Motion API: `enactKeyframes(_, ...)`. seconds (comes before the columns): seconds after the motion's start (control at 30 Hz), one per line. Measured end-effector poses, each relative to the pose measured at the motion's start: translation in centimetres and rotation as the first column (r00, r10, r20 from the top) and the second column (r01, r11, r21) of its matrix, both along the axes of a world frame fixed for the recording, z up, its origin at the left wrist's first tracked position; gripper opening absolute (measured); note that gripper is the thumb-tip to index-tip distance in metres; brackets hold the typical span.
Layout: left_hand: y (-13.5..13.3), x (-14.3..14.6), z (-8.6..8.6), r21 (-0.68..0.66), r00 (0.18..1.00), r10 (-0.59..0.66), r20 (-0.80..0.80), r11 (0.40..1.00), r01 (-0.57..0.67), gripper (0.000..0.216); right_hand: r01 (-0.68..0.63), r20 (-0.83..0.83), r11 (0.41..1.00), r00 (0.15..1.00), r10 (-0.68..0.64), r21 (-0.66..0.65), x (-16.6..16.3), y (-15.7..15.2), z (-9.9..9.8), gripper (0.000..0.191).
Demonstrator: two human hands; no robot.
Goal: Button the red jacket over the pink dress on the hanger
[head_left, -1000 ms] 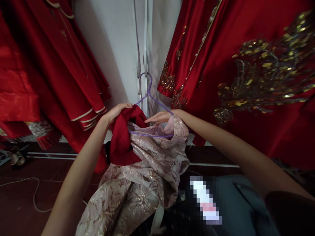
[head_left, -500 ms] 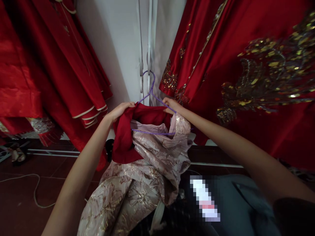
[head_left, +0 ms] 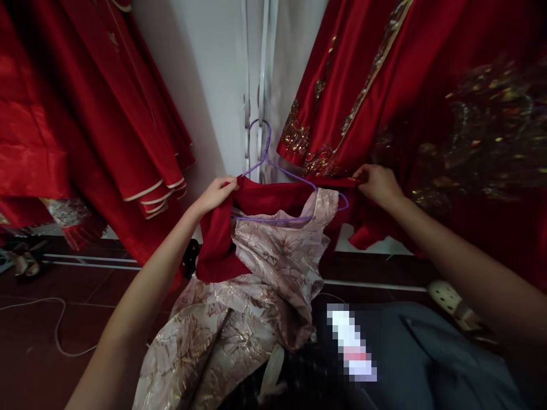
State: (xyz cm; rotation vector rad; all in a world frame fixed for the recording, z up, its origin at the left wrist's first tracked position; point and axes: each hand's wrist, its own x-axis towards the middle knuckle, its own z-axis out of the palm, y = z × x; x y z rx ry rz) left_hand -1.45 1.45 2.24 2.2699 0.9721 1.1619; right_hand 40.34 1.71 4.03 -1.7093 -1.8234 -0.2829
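Observation:
A purple hanger (head_left: 265, 154) hooks onto a white metal rack (head_left: 261, 68). From it hangs a pale pink dress (head_left: 277, 245) with shiny gold flowers, one wide strap over the hanger's right arm. Red cloth (head_left: 220, 245) drapes over the hanger's left end and stretches behind the dress. My left hand (head_left: 219, 193) is closed on its upper left edge, next to the hanger. Out past the hanger's right end, my right hand (head_left: 378, 183) pinches the red cloth's other edge, held taut between both hands.
Red garments (head_left: 149, 125) with pale trim hang at left, and red gold-beaded garments (head_left: 367, 97) at right. Shoes (head_left: 25, 262) and a pale clog (head_left: 447, 296) stand low down. A cable (head_left: 64, 324) lies on the floor. A blurred-out bright patch (head_left: 352, 341) shows at lower right.
My right hand has moved right, from beside the hanger's arm to beyond its end, drawing the red cloth out with it. The left hand stays almost in place.

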Motion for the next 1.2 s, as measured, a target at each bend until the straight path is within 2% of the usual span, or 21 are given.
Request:
enactKeyframes(0.13, 0.3, -0.2, -0.2, 0.046, 1.000, 0.015, -0.018, 0.999, -0.014, 0.023, 0.031, 0.018, 0.999, 0.999, -0.031, -0.022, 1.8, -0.8, 0.0, 0.025)
enactKeyframes(0.2, 0.3, -0.2, -0.3, 0.061, 0.999, 0.026, -0.024, 0.998, -0.025, 0.022, 0.031, -0.082, 0.992, 0.996, -0.041, -0.119, 1.6, -1.1, 0.4, 0.021)
enactKeyframes(0.27, 0.4, -0.3, -0.4, 0.066, 0.999, 0.028, -0.030, 0.997, -0.026, 0.022, -0.019, -0.287, 0.969, 0.956, -0.054, -0.245, 0.5, -1.5, 0.8, 0.017)
enactKeyframes(0.3, 0.5, -0.4, -0.4, 0.065, 0.999, 0.028, -0.033, 0.998, -0.026, 0.022, -0.057, -0.418, 0.952, 0.905, -0.079, -0.302, -0.3, -1.8, 1.1, 0.017)
enactKeyframes(0.37, 0.6, -0.5, -0.5, 0.060, 0.999, 0.034, -0.035, 0.998, -0.032, 0.023, -0.136, -0.675, 0.918, 0.719, -0.166, -0.371, -2.1, -2.6, 1.5, 0.016)
enactKeyframes(0.43, 0.6, -0.3, -0.5, 0.056, 0.999, 0.041, -0.034, 0.998, -0.039, 0.023, -0.175, -0.809, 0.902, 0.531, -0.252, -0.395, -3.8, -3.6, 1.7, 0.012)
enactKeyframes(0.47, 0.4, -0.1, -0.4, 0.057, 0.999, 0.043, -0.031, 0.998, -0.041, 0.024, -0.199, -0.839, 0.895, 0.473, -0.268, -0.398, -4.5, -4.1, 1.8, 0.010)
enactKeyframes(0.53, 0.0, 0.5, -0.4, 0.057, 0.999, 0.041, -0.029, 0.998, -0.039, 0.024, -0.301, -0.870, 0.871, 0.431, -0.239, -0.389, -5.8, -4.9, 1.6, 0.008)
enactKeyframes(0.6, -0.5, 1.4, -0.4, 0.053, 0.999, 0.035, -0.036, 0.998, -0.033, 0.023, -0.411, -0.885, 0.845, 0.444, -0.143, -0.342, -7.0, -5.4, 1.1, 0.014)
enactKeyframes(0.63, -0.7, 1.8, -0.4, 0.053, 0.998, 0.034, -0.043, 0.998, -0.032, 0.024, -0.424, -0.876, 0.854, 0.476, -0.073, -0.301, -7.8, -5.6, 0.8, 0.019)
enactKeyframes(0.73, -1.3, 2.8, -0.5, 0.065, 0.997, 0.039, -0.061, 0.997, -0.035, 0.025, -0.223, -0.694, 0.970, 0.713, 0.096, -0.096, -11.3, -6.6, -1.2, 0.025)
enactKeyframes(0.77, -1.4, 3.0, -0.5, 0.070, 0.997, 0.038, -0.065, 0.997, -0.033, 0.025, -0.168, -0.585, 0.986, 0.801, 0.130, -0.012, -12.9, -7.4, -2.1, 0.024)
enactKeyframes(0.83, -1.5, 2.8, -0.4, 0.070, 0.998, 0.026, -0.064, 0.997, -0.022, 0.025, -0.201, -0.307, 0.977, 0.928, 0.211, 0.063, -16.5, -9.6, -4.5, 0.011)
enactKeyframes(0.9, -1.6, 2.2, -0.1, 0.060, 0.998, 0.018, -0.060, 0.998, -0.015, 0.024, -0.320, -0.072, 0.947, 0.944, 0.322, 0.034, -20.1, -12.4, -6.9, 0.006)
enactKeyframes(0.97, -1.5, 1.4, 0.2, 0.051, 0.998, 0.024, -0.060, 0.998, -0.021, 0.025, -0.447, 0.050, 0.894, 0.893, 0.447, -0.020, -22.5, -14.8, -8.7, 0.010)
enactKeyframes(1.03, -1.4, 0.8, 0.4, 0.064, 0.996, 0.036, -0.079, 0.997, -0.031, 0.026, -0.507, 0.035, 0.862, 0.861, 0.507, -0.001, -23.4, -16.0, -9.4, 0.008)
enactKeyframes(1.1, -1.5, 0.6, 0.2, 0.115, 0.989, 0.076, -0.127, 0.992, -0.061, 0.024, -0.516, -0.039, 0.854, 0.854, 0.518, 0.062, -22.7, -16.0, -9.1, 0.008)
enactKeyframes(1.2, -2.4, 1.2, -0.8, 0.283, 0.949, 0.264, -0.171, 0.936, -0.209, 0.017, -0.455, -0.143, 0.876, 0.867, 0.477, 0.163, -20.4, -14.7, -7.7, 0.016)
